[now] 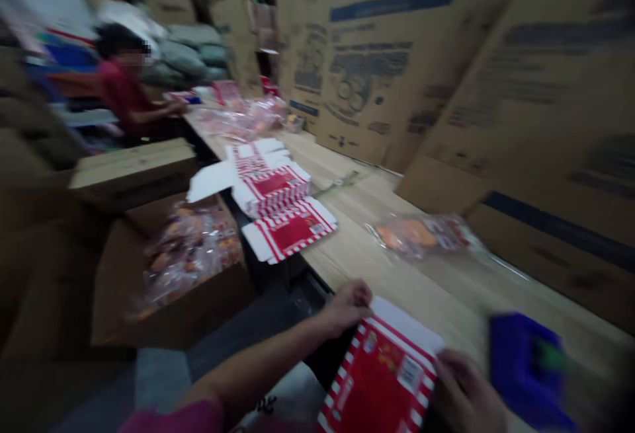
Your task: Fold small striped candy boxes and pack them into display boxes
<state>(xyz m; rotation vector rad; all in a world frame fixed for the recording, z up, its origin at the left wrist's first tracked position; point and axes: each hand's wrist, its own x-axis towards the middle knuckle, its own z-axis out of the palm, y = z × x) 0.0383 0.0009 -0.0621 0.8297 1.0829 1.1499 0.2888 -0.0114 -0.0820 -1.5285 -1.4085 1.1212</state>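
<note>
A red and white striped carton (378,380) with a white flap at its top is between my two hands at the table's front edge. My left hand (350,307) pinches its upper left corner, fingers curled. At the upper right corner, my right hand (466,387) grips the carton's edge, blurred by motion. A barcode shows on the red face. Further along the table lies a stack of flat striped cartons (282,192), with one carton (297,227) lying at its near side. Clear plastic packets (421,233) with orange contents rest behind my hands.
A blue tape dispenser-like object (526,367) sits at right. Large cardboard boxes (372,69) line the table's back. An open box (173,314) of packets stands at left. More plastic packets (243,119) lie further down, near a seated person (126,92) in red.
</note>
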